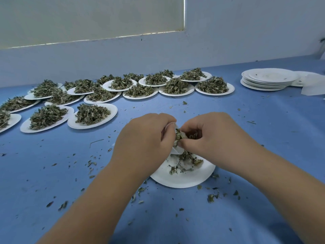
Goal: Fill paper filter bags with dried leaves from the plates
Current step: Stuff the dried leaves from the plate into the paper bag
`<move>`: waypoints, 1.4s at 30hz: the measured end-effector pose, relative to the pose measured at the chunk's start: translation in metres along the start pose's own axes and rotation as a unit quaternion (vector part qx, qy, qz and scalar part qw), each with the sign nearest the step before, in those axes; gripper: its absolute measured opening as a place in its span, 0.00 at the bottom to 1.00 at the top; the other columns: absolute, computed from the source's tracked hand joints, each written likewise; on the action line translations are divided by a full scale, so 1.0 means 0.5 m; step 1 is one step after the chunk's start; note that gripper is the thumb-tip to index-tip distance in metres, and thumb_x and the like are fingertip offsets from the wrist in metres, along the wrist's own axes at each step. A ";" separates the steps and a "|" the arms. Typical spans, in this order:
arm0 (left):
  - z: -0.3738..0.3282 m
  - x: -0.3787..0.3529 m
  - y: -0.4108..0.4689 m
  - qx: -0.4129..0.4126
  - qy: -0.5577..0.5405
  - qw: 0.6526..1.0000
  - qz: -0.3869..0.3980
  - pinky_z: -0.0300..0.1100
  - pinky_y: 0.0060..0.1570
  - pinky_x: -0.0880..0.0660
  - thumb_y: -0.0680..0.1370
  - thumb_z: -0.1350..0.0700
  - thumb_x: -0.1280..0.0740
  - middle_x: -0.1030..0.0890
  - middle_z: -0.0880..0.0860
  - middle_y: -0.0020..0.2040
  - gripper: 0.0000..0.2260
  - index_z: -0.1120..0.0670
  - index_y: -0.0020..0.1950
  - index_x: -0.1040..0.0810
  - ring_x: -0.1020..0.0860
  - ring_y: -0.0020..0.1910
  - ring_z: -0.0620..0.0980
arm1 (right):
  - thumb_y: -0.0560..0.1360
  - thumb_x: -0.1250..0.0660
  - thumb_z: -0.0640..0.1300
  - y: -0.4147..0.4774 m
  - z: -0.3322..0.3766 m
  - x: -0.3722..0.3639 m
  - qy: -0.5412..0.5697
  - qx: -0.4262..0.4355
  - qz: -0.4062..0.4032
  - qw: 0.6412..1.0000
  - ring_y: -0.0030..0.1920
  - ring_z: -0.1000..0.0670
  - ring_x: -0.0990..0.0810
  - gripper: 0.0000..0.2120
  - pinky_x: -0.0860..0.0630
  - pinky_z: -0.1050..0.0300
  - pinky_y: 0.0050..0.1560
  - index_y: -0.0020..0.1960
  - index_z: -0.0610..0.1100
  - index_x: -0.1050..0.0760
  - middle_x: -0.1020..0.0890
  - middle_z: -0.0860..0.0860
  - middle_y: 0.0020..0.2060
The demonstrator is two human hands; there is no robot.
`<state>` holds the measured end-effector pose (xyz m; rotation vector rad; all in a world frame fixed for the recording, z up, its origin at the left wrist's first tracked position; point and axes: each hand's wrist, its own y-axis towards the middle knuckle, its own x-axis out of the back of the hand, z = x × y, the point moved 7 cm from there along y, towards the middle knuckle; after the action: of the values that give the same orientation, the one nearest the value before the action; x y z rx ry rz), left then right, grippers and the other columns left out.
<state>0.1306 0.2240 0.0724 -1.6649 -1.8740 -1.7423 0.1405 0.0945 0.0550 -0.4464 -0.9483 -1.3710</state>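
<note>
My left hand [146, 138] grips a white paper filter bag [175, 150] above a white plate [186, 178]; most of the bag is hidden behind its fingers. My right hand [209, 132] pinches a clump of dried leaves [179, 136] at the bag's mouth. A few leaves [186, 158] remain on the plate below the hands.
Several white plates heaped with dried leaves [91, 114] cover the blue table [52, 173] at the left and back. A stack of emptied plates [269, 79] and white filter papers [313, 85] lie at the far right. Leaf crumbs are scattered around. A wall runs behind the table.
</note>
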 end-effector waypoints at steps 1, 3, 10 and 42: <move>0.000 0.000 0.000 0.003 0.000 1.000 -0.007 0.52 0.32 0.25 0.75 0.55 0.38 0.22 0.50 0.30 0.10 0.55 0.44 0.17 0.25 0.32 0.53 | 0.71 0.30 0.47 -0.002 0.003 -0.002 -0.019 0.001 -0.003 1.000 0.33 0.55 0.24 0.03 0.29 0.63 0.32 0.41 0.49 0.19 0.20 0.51 0.32; 0.002 0.000 0.000 0.012 0.000 1.000 -0.017 0.54 0.31 0.26 0.75 0.55 0.38 0.23 0.51 0.30 0.11 0.56 0.42 0.18 0.25 0.31 0.53 | 0.71 0.31 0.49 -0.006 0.011 -0.004 -0.042 0.010 -0.013 0.999 0.36 0.54 0.23 0.04 0.27 0.60 0.37 0.42 0.50 0.19 0.20 0.52 0.34; 0.001 -0.006 -0.001 0.033 -0.021 0.999 -0.022 0.52 0.32 0.26 0.75 0.53 0.38 0.23 0.50 0.30 0.11 0.54 0.41 0.18 0.25 0.33 0.51 | 0.76 0.37 0.50 -0.010 0.042 -0.018 -0.138 0.061 -0.016 0.988 0.38 0.52 0.26 0.10 0.32 0.61 0.35 0.36 0.53 0.31 0.27 0.53 0.32; 0.036 -0.010 -0.007 0.180 -0.201 0.962 -0.044 0.43 0.37 0.21 0.76 0.59 0.34 0.24 0.42 0.27 0.09 0.47 0.43 0.16 0.23 0.31 0.42 | 0.71 0.27 0.40 -0.014 0.032 0.006 0.078 0.070 -0.119 0.987 0.42 0.59 0.21 0.06 0.24 0.63 0.44 0.43 0.50 0.20 0.19 0.57 0.38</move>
<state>0.1406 0.2352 0.0604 -1.9055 -2.2888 -1.0448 0.1285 0.1033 0.0646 -0.1185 -0.9845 -1.5182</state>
